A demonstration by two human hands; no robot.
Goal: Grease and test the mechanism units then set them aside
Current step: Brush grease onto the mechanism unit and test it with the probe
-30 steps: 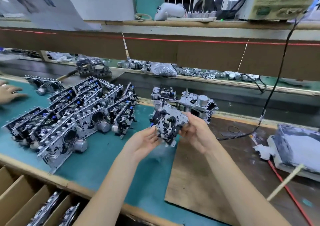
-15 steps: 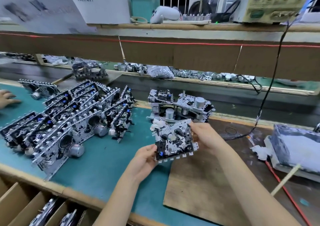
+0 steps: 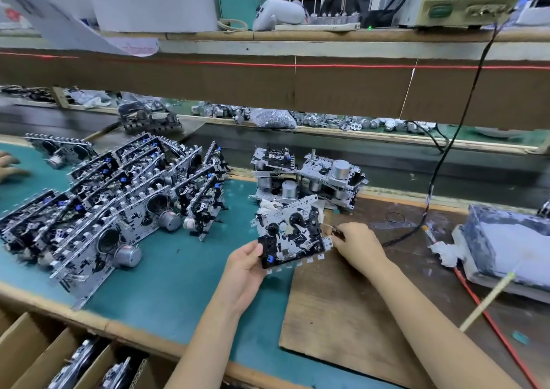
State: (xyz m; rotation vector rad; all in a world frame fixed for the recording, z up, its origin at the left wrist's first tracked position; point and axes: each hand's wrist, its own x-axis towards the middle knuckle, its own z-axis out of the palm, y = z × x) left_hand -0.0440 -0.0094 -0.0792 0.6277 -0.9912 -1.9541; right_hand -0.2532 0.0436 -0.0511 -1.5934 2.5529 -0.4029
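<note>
Green matting covers the left part of the bench point(image 3: 166, 299) in the head view, and a brown cardboard sheet point(image 3: 342, 314) lies on its right part. Above the seam between them both hands hold one mechanism unit point(image 3: 291, 237), tilted with its black reels facing up. The left hand point(image 3: 244, 266) grips the unit's lower left corner, thumb on top. The right hand point(image 3: 355, 242) has its fingers curled at the unit's right edge and pinches it there; a small dark piece at the fingertips is too small to name. Just behind sits a pile of units point(image 3: 309, 177) with round motors upward. Rows of leaning units point(image 3: 119, 204) fill the matting to the left. At the right stands a smeared grey tub point(image 3: 512, 248), with a pale stick point(image 3: 488, 302) slanting down in front of it. Another person's hand point(image 3: 9, 167) rests at the far left edge.
</note>
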